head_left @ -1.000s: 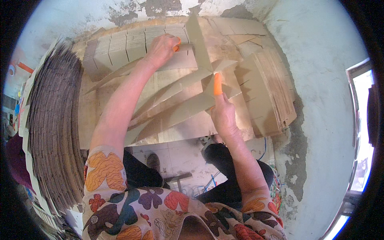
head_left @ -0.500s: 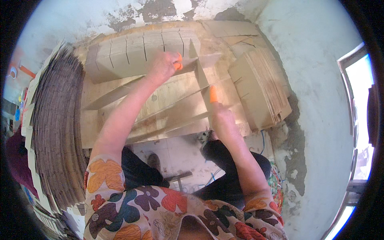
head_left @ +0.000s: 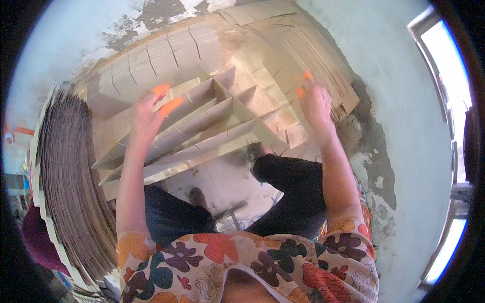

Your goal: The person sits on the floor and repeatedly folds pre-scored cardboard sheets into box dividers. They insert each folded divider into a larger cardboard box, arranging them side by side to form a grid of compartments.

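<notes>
Slotted cardboard strips (head_left: 194, 144) stand on edge in front of me, running left to right. A cross strip (head_left: 252, 118) meets them near their right ends, forming part of a divider grid. My left hand (head_left: 147, 112), with orange finger covers, hovers over the left part of the strips. Its covered fingers are spread with nothing visible between them. My right hand (head_left: 317, 103), also wearing orange finger covers, is at the right-hand stack of slotted cardboard pieces (head_left: 316, 58). Thumb and forefinger are apart there, slightly blurred; no piece is visibly lifted.
Along the back lies a row of slotted cardboard pieces (head_left: 151, 63). A tall stack of dark-edged cardboard (head_left: 70, 151) stands at the left. Flat cardboard sheets (head_left: 262, 12) lie at the far right corner, by a peeling wall (head_left: 374, 156). My legs are below the work surface.
My left hand has come away from the cross strip toward the left. My right hand has left the strips for the right-hand stack. The view has shifted and turned slightly.
</notes>
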A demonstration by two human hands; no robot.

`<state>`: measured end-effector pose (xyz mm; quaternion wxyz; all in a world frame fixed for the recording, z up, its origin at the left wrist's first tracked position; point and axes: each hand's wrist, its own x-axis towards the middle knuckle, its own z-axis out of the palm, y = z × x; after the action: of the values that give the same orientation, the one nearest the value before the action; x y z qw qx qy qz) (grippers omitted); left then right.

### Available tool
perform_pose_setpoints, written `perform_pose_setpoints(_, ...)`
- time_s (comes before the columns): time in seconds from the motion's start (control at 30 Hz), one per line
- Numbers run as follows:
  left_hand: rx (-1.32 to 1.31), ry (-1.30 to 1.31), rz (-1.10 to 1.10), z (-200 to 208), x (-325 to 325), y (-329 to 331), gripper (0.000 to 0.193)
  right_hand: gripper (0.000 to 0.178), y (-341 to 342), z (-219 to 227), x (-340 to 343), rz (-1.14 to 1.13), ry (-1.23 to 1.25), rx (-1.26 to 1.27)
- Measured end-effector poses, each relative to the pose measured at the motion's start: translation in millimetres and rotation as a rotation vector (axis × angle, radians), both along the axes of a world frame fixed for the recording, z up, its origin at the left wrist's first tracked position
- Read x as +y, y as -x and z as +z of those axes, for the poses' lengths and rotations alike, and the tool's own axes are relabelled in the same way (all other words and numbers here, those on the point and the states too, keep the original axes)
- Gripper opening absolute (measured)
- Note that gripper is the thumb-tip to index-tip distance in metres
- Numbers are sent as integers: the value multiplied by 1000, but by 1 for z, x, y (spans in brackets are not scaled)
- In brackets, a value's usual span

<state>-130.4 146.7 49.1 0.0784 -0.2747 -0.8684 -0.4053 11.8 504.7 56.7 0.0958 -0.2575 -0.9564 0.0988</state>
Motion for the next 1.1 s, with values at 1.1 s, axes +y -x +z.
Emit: perform_pose_setpoints(1.1, 78, 265, -106, -57, -15, -99, 19, 37, -15, 62, -44, 542, 322, 594)
